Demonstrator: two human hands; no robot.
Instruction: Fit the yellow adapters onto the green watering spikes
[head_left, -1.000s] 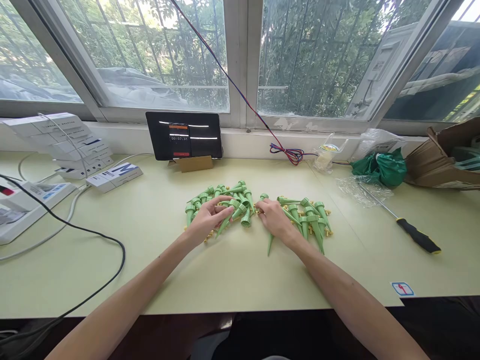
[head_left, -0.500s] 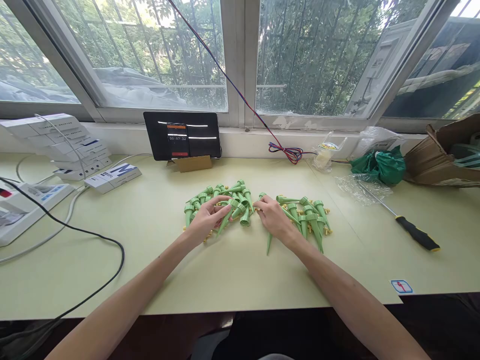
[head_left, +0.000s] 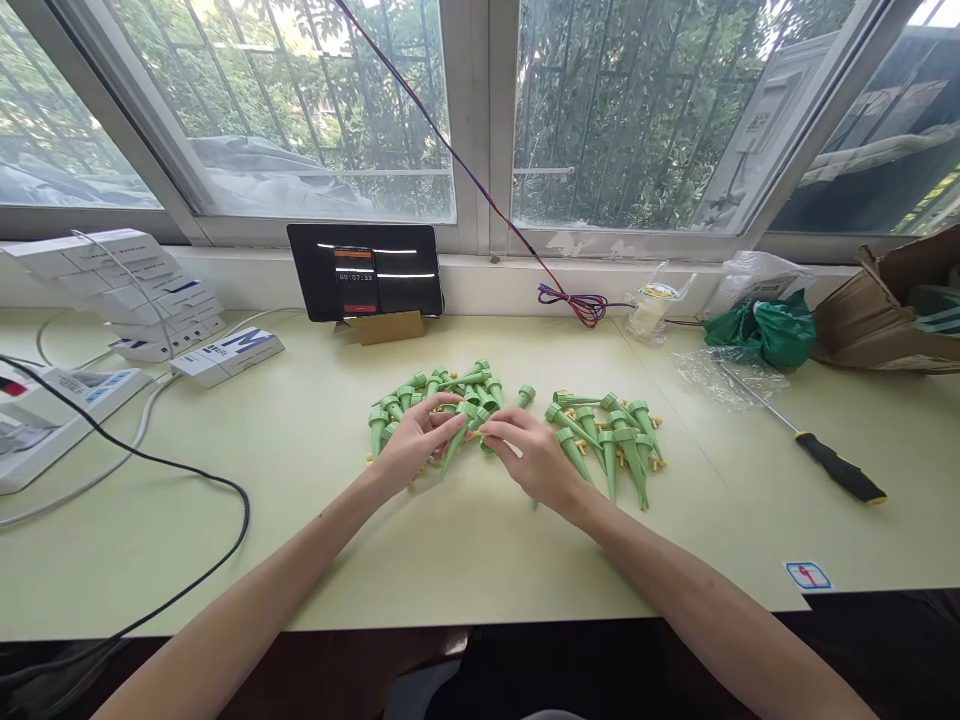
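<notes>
Yellow tabletop (head_left: 442, 550) stretches from the black tablet (head_left: 409, 275) toward me. Nearer me than the tablet, slightly to its right, my left hand (head_left: 409, 438) pinches a green spike (head_left: 453, 450) and my right hand (head_left: 541, 458) a small yellow piece (head_left: 478, 433) by the spike's cap (head_left: 466, 409). More spikes (head_left: 608, 468) lie farther right of the tablet.

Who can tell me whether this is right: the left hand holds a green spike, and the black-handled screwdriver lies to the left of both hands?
Not quite: the head view shows the screwdriver lying to the right of both the left hand and the right hand. The left hand does hold a green spike.
</notes>
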